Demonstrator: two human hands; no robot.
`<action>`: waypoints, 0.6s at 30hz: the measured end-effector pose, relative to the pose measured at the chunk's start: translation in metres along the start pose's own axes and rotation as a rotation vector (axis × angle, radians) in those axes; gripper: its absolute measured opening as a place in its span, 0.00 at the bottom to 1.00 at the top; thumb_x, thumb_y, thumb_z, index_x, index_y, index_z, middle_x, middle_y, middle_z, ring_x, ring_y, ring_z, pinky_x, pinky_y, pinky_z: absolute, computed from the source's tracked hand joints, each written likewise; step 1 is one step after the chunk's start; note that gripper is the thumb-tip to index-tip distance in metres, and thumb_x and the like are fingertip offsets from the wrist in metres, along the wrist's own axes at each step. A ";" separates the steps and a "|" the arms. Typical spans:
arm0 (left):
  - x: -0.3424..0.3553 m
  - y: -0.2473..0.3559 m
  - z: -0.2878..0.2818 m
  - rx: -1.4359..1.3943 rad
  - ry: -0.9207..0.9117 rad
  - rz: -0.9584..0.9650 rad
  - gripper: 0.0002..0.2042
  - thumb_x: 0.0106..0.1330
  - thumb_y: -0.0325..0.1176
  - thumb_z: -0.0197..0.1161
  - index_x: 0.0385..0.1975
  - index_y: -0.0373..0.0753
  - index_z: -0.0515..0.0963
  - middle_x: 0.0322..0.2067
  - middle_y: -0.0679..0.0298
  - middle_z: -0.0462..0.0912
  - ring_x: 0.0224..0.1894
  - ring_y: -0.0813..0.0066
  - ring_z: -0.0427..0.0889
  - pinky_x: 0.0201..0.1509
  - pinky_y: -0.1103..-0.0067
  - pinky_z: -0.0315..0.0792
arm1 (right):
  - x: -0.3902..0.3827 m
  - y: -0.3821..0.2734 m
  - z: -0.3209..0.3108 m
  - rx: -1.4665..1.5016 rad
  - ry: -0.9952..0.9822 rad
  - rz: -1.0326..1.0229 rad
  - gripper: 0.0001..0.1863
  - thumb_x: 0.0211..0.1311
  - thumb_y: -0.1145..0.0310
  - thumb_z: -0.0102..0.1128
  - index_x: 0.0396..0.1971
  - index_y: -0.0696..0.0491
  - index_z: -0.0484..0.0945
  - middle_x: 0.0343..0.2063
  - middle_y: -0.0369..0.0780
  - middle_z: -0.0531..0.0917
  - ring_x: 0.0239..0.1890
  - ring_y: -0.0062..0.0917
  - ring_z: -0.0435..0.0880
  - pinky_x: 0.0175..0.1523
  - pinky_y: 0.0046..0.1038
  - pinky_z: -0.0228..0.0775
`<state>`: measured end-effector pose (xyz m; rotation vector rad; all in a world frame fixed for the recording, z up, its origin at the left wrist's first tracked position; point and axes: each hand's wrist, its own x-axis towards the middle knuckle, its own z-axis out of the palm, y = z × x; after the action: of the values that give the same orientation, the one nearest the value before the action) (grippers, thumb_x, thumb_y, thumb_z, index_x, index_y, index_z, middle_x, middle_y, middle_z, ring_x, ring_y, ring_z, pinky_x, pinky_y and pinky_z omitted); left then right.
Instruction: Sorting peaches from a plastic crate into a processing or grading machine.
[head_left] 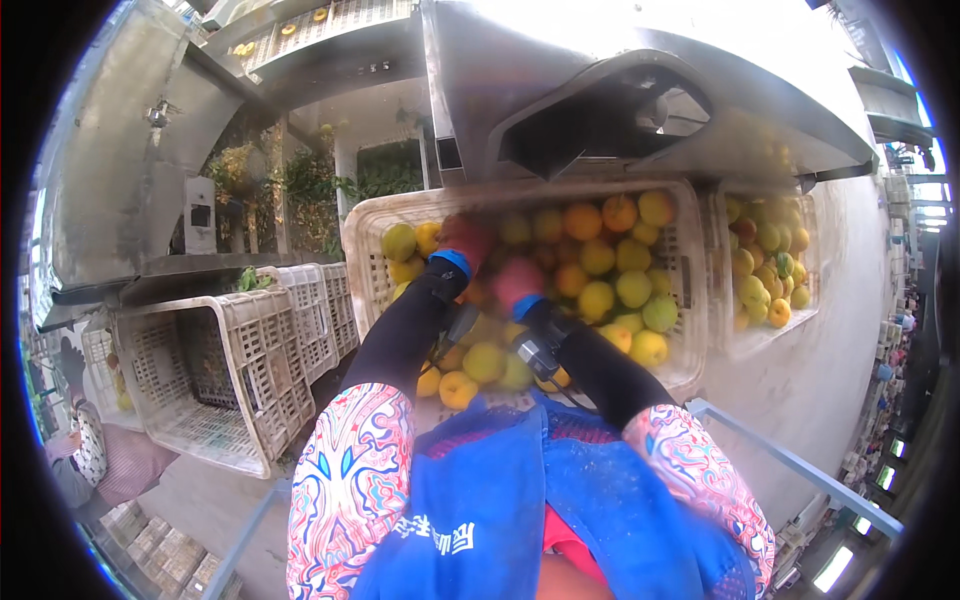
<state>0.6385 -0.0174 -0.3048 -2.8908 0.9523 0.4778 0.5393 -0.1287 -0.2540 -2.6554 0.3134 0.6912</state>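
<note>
Round yellow-green and orange fruit (597, 257) fills a white plastic crate (695, 300) right in front of me. My left hand (467, 240) reaches into its left part, down among the fruit. Closer to me and a little to the right, my right hand (517, 282) is also inside the crate, touching or just over the fruit. Motion smears both hands, so their fingers do not show clearly, nor whether either holds a fruit. Blue bands circle both wrists, and a small dark device (537, 352) sits by the right one.
A metal chute (620, 100) overhangs the crate's far edge. On the right stands a second crate (722, 290) of similar fruit. Tipped white crates (250, 370) line the left side. A blue-grey rail (800, 465) runs near my right elbow. Another person's patterned sleeve (90, 445) shows far left.
</note>
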 end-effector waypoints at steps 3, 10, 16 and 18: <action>-0.019 0.002 -0.072 -0.290 -0.090 -0.067 0.22 0.68 0.49 0.58 0.52 0.39 0.80 0.46 0.53 0.85 0.47 0.58 0.86 0.48 0.59 0.79 | -0.004 0.031 -0.038 0.074 -0.026 0.058 0.27 0.54 0.44 0.65 0.40 0.53 0.86 0.43 0.50 0.86 0.44 0.46 0.85 0.50 0.42 0.77; -0.141 0.015 -0.133 -2.698 -0.149 -0.221 0.37 0.62 0.62 0.64 0.63 0.41 0.69 0.60 0.54 0.75 0.63 0.57 0.73 0.67 0.56 0.68 | -0.094 -0.004 -0.108 0.737 0.474 -0.263 0.43 0.47 0.53 0.76 0.63 0.55 0.70 0.51 0.52 0.82 0.53 0.45 0.82 0.57 0.37 0.75; -0.173 0.027 -0.171 -2.866 0.123 0.214 0.46 0.57 0.68 0.65 0.66 0.39 0.65 0.63 0.51 0.70 0.64 0.52 0.72 0.68 0.56 0.67 | -0.152 -0.035 -0.153 0.865 0.428 -0.388 0.50 0.47 0.59 0.78 0.70 0.56 0.62 0.55 0.52 0.80 0.58 0.41 0.80 0.59 0.32 0.73; -0.178 0.024 -0.178 -2.662 0.202 0.184 0.48 0.55 0.70 0.65 0.67 0.38 0.64 0.63 0.51 0.71 0.64 0.54 0.73 0.67 0.58 0.69 | -0.161 -0.042 -0.169 0.795 0.509 -0.442 0.49 0.47 0.60 0.78 0.69 0.56 0.63 0.55 0.52 0.79 0.57 0.43 0.80 0.59 0.33 0.73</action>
<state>0.5371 0.0376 -0.0795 0.4840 0.0282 -0.5478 0.4858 -0.1410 -0.0226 -1.9679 0.0863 -0.2338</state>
